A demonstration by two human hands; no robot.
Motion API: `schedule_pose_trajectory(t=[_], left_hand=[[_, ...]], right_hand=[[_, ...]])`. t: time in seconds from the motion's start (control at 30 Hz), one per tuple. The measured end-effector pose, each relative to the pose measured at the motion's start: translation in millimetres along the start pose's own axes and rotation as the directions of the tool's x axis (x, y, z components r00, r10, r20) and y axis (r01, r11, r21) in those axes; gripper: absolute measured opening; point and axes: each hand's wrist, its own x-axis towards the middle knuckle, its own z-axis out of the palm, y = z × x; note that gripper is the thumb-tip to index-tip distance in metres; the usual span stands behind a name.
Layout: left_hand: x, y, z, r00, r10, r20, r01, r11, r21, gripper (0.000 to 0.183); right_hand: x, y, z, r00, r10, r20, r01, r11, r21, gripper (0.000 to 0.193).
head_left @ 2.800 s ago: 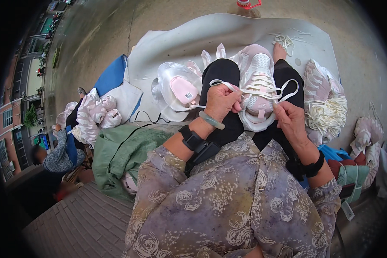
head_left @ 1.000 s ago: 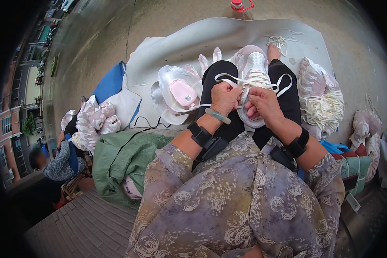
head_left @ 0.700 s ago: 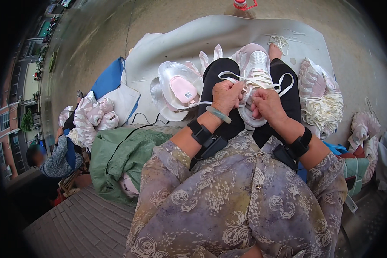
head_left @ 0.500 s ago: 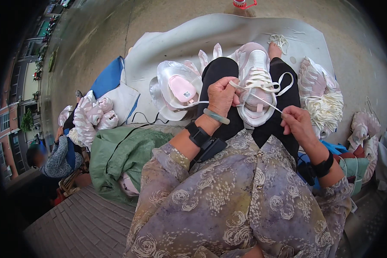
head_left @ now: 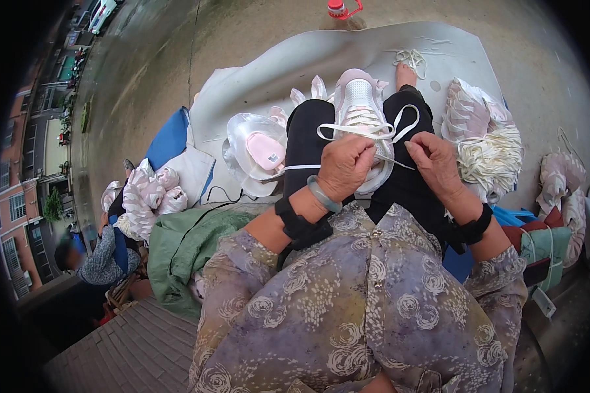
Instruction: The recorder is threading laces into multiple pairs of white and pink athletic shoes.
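Note:
A white and pale pink sneaker rests between my knees, toe pointing away. White shoelace is threaded through it, with loose loops to either side. My left hand is closed over the shoe's near part, thumb and finger pinching the lace; its fingertips are partly hidden. To the right, beside the shoe, my right hand has its fingers curled in. A stretch of lace runs from the left hand toward its lower fingers, and whether they hold its end is hard to see.
Left of my knee sits another pale shoe in clear wrapping. Bundled pink-white shoe parts and laces lie at right on a pale sheet. A green sack is at my left. A person sits farther left; a red-capped bottle stands ahead.
My left hand has moved down over the near part of the shoe, and a lace loop now bulges leftward. The right hand's fingers have curled in; the lace between the hands looks shorter.

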Motion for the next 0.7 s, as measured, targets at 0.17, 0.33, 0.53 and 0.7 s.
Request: schedule_pose_trajectory(t=[0.17, 0.33, 0.53, 0.7], left_hand=[[1, -16, 27, 0.994, -0.084, 0.069, 0.069, 0.978, 0.197, 0.011], [2, -19, 30, 0.914, -0.385, 0.128, 0.391, 0.920, -0.026, 0.011], [7, -14, 35, 0.766, -0.591, 0.253, 0.639, 0.744, -0.196, 0.009], [12, -18, 31, 0.835, -0.479, 0.269, 0.491, 0.871, 0.026, 0.010]], right_hand=[[-2, 0, 21, 0.990, -0.138, 0.011, 0.138, 0.990, 0.014, 0.022], [-2, -1, 28, 0.990, -0.140, 0.032, 0.141, 0.990, -0.026, 0.021], [-9, 6, 35, 0.983, -0.184, 0.018, 0.185, 0.982, -0.026, 0.016], [-8, 8, 25, 0.992, -0.054, 0.113, 0.054, 0.999, 0.004, 0.024]])
